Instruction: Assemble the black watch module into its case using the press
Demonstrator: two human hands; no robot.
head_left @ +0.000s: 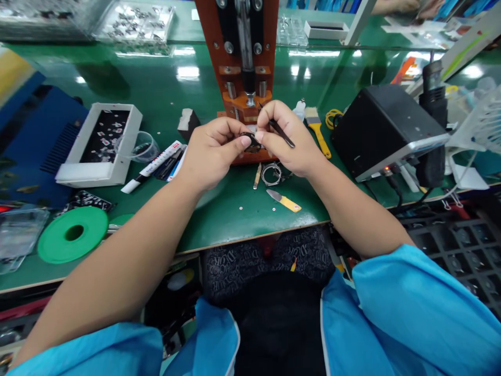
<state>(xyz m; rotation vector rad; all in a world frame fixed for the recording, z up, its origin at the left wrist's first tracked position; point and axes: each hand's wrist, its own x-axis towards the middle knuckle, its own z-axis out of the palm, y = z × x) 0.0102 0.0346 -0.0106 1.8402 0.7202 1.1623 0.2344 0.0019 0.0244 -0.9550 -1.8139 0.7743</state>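
Note:
My left hand (pixel 211 151) is closed, its thumb and forefinger pinching the edge of a small dark round part (pixel 253 143). My right hand (pixel 291 138) is closed too, with black tweezers (pixel 282 133) lying across its fingers. Its thumb and fingertip meet at the top edge of the round part; whether they pinch something tiny there, I cannot tell. Both hands are in front of the base of an orange-brown press (pixel 213 44). Below them on the green bench lie a small wooden-handled tool (pixel 257 176), a coil of thin cord (pixel 271 175) and a yellow-handled knife (pixel 285 200).
At the left are a white box (pixel 135 122) of small pieces, a clear cup (pixel 144 147), a marker (pixel 152 166) and a green spool (pixel 94 230). A brush (pixel 321 140), a black powered unit (pixel 391 130) and a fan (pixel 485 120) stand right. Another person's hands (pixel 407 6) show behind.

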